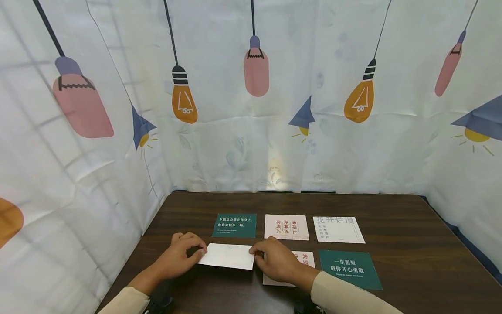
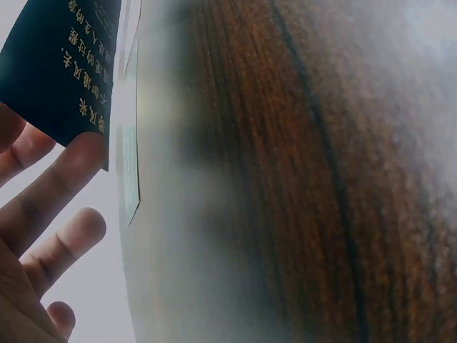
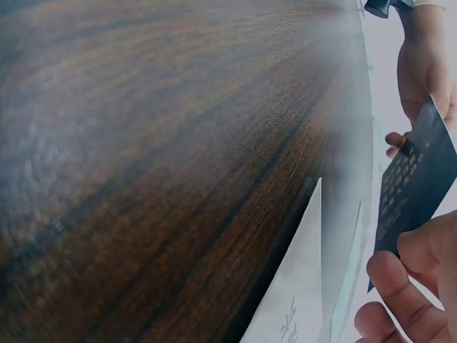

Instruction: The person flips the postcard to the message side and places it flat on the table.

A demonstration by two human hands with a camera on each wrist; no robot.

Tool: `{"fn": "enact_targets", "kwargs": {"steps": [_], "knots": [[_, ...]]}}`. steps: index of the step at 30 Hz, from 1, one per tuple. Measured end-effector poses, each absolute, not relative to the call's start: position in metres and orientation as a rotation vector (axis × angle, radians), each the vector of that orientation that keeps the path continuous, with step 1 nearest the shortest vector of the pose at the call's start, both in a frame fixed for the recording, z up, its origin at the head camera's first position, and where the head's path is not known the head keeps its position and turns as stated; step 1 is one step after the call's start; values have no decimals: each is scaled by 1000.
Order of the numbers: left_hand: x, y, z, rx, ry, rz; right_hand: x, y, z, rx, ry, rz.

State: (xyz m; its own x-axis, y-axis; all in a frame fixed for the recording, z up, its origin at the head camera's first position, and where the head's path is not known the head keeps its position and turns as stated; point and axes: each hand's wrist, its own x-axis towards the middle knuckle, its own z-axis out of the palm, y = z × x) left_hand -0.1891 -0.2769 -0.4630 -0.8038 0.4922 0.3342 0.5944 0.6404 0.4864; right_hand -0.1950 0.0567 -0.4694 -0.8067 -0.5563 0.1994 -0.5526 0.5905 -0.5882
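Between both hands a card is held above the near left part of the table, its plain white side up in the head view. Its dark underside carries lines of pale characters, seen on the card in the left wrist view and on the card in the right wrist view. My left hand pinches the left end between thumb and fingers. With thumb and fingers my right hand pinches the right end. Beneath the right hand lies a pale card with red characters, partly hidden by it.
On the dark wooden table, a green card, a pink card with red characters and a white card with grey characters form the back row. Another green card lies front right. A lamp-patterned curtain stands behind.
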Motion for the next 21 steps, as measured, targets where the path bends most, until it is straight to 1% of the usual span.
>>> {"fn": "enact_targets", "kwargs": {"steps": [8,15,21], "knots": [[-190,-277,-465,-879,-2712,-899,-194,55,-470,-960,2783,-1020],[-190,-277,-467,-837,-2791,-890,-191,52,-468,-878,2824,-936],[-190,-277,-471,-844,-2843,-900,-189,52,-467,-896,2854,-868]]}}
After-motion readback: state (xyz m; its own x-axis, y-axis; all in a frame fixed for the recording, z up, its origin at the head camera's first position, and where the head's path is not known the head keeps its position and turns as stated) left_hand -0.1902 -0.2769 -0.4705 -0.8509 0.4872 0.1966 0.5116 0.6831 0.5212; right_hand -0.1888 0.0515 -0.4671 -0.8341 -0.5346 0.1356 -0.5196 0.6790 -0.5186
